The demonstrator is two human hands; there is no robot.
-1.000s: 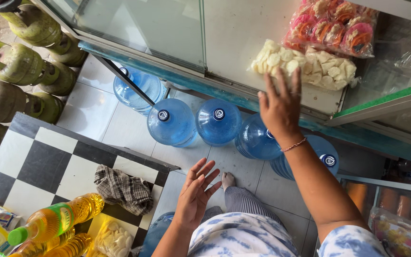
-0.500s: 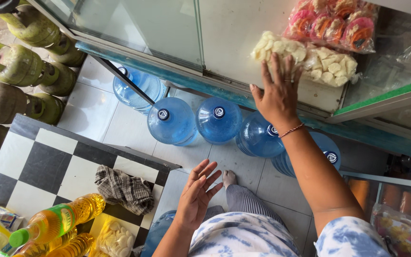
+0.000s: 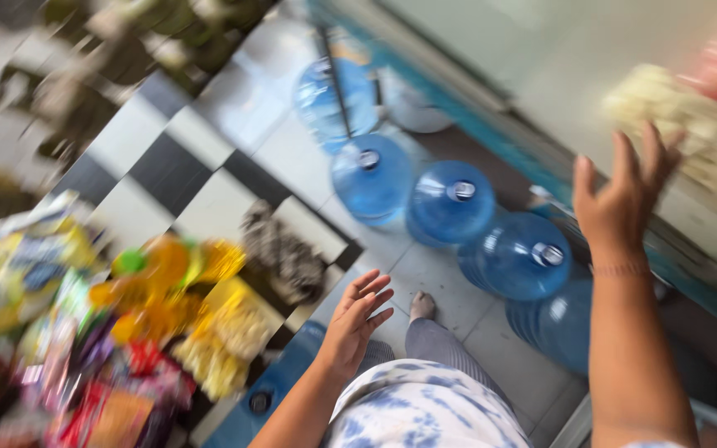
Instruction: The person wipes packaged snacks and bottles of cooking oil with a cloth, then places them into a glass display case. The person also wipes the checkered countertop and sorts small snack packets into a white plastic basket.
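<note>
Head view — right hand [image 3: 620, 203] raised, fingers spread, left hand [image 3: 357, 319] open, low

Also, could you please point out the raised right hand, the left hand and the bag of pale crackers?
right hand [image 3: 620, 203], head view, on the back of the hand.
left hand [image 3: 354, 319], head view, on the palm.
bag of pale crackers [image 3: 690, 133], head view, on its blurred middle.

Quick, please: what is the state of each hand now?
Left hand: open, holds nothing.
Right hand: open, holds nothing, raised near the pale packet.
</note>
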